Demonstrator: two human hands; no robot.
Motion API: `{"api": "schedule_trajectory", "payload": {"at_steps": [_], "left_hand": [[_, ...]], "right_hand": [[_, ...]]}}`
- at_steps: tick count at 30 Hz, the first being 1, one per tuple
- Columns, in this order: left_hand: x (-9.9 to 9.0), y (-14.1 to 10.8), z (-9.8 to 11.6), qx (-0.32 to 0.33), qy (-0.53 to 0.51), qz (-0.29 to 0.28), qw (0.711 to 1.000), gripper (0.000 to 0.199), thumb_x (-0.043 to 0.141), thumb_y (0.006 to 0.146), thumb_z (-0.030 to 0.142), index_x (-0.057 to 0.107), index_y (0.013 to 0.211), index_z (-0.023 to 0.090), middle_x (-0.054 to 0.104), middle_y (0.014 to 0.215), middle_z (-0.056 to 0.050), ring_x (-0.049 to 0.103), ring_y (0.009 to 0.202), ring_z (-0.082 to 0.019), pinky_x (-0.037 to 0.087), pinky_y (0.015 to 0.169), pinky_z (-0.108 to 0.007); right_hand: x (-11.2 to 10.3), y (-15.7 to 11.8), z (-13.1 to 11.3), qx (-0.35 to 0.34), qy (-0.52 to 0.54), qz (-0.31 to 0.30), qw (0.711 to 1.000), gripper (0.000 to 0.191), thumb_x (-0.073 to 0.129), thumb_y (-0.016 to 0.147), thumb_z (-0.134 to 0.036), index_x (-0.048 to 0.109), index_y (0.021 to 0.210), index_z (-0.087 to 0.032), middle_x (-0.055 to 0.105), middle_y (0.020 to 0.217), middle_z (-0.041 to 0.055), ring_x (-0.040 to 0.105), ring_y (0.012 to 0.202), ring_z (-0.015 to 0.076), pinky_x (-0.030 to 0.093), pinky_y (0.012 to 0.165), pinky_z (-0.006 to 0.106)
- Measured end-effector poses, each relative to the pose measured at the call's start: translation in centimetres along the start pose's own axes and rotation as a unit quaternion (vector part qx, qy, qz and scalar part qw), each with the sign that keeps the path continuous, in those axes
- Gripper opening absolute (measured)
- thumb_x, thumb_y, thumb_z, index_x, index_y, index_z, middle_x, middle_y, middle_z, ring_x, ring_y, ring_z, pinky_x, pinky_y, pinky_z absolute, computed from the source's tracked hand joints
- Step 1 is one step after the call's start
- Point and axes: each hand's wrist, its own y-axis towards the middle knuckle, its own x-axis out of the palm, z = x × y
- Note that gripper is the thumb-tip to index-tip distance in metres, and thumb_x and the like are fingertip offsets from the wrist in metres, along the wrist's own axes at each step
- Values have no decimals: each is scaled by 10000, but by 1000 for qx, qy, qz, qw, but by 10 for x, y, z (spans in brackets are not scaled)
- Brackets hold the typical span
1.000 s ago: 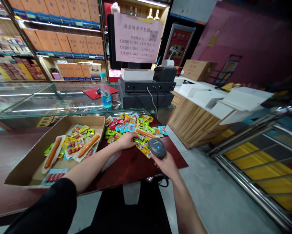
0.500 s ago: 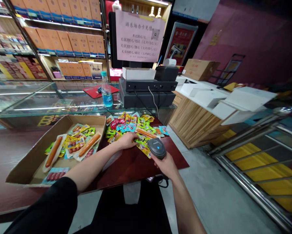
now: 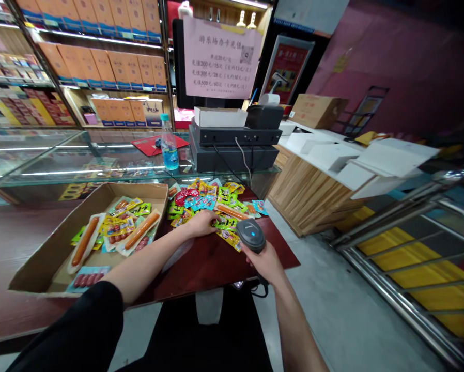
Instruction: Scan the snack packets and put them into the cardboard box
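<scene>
My right hand (image 3: 266, 259) is closed around a dark grey handheld barcode scanner (image 3: 251, 235) with a small blue light on top. The scanner's head points over the near right side of a heap of small snack packets (image 3: 201, 199). At the heap's front edge, my left hand (image 3: 202, 223) has its fingers curled onto a green snack packet (image 3: 226, 222), which it partly covers. Just beyond lies a long packed sausage (image 3: 231, 211). A yellow packet (image 3: 230, 239) rests on the table between my two hands.
Left of the heap, a shallow cardboard box (image 3: 57, 248) holds several packed sausages and packets. Behind stand a glass counter (image 3: 111, 178), a water bottle (image 3: 170, 147) and a cash register unit (image 3: 235, 155). A metal railing (image 3: 387, 294) is at the right.
The scanner and my right hand have shifted very slightly to the right. My left hand stays at the same packet.
</scene>
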Motion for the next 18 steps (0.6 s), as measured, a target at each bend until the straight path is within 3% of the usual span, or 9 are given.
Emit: {"api": "schedule_trajectory", "payload": {"at_steps": [3, 7, 10, 14, 18], "left_hand": [[-2, -1, 2, -8, 1, -2, 1000, 365, 692, 745, 374, 683, 1071, 209, 658, 886, -31, 599, 849, -184, 460, 809, -263], [-4, -3, 6, -21, 11, 43, 999, 649, 735, 697, 461, 579, 1272, 204, 595, 1066, -94, 574, 975, -237, 459, 885, -326], [-4, -4, 7, 9, 7, 67, 998, 801, 735, 690, 502, 468, 1392, 222, 548, 1199, -121, 531, 1098, -267, 427, 963, -364], [0, -4, 10, 61, 10, 26, 998, 583, 656, 774, 517, 583, 1288, 253, 530, 1319, -110, 500, 1186, -283, 362, 1033, -399], [0, -2, 11, 54, 28, 4, 998, 442, 635, 798, 512, 662, 1134, 226, 606, 1219, -99, 537, 1123, -270, 377, 999, -385]], "right_hand": [[-3, 1, 3, 15, 25, 8, 1000, 326, 671, 754, -491, 611, 811, -176, 645, 544, 17, 609, 447, 179, 454, 429, 246], [-10, 3, 1, 27, 30, -1, 999, 347, 663, 760, -507, 636, 814, -165, 626, 526, 16, 594, 439, 179, 456, 418, 256], [-15, 6, 2, 19, 31, 1, 999, 359, 645, 777, -524, 650, 790, -166, 604, 499, 10, 570, 419, 171, 446, 407, 257], [-19, 9, 8, 7, 25, 6, 1000, 369, 631, 798, -530, 642, 728, -168, 596, 491, 13, 551, 405, 155, 433, 405, 252], [-20, 9, 11, 7, 32, 11, 999, 366, 636, 799, -526, 650, 720, -169, 598, 492, 16, 545, 402, 154, 427, 400, 253]]}}
